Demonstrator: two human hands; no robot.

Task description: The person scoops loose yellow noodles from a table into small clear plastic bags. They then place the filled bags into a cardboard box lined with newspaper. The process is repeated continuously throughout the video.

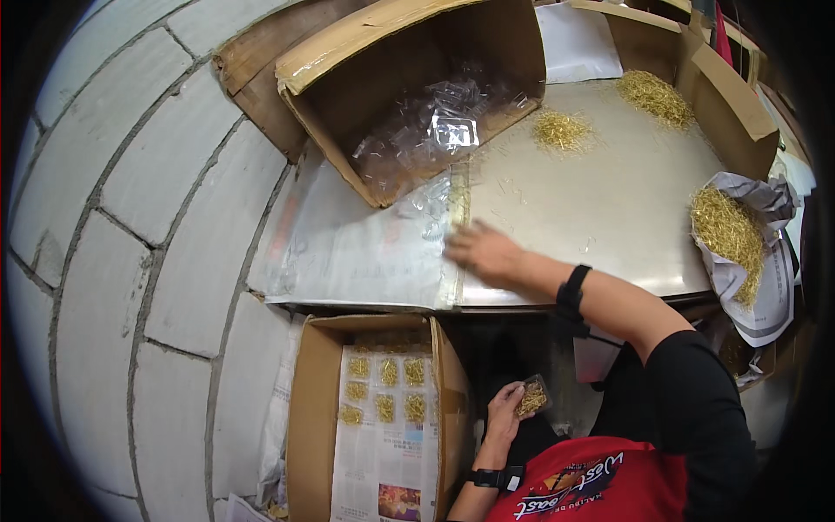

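Observation:
Low in front of my body, my left hand (pixel 504 411) holds a small clear plastic box (pixel 533 398) filled with thin gold pin-like metal pieces. My right hand (pixel 484 252) is stretched out over the worktable, at the seam between a white sheet (pixel 357 252) and the bare metal top (pixel 600 209). Motion smears its fingers, so I cannot tell whether anything is in them. Just beyond that hand, some clear plastic pieces (pixel 426 207) lie on the sheet. They are close to a tilted cardboard box (pixel 317 113) with many clear plastic cases (pixel 452 130) inside.
Loose gold pieces form two piles (pixel 561 130) (pixel 654 97) toward the back right. A crumpled paper wrapping (pixel 770 196) holds more at the right. Below the table, a newspaper-lined carton (pixel 304 418) contains rows of filled small boxes (pixel 387 406). A block wall (pixel 165 261) borders the left.

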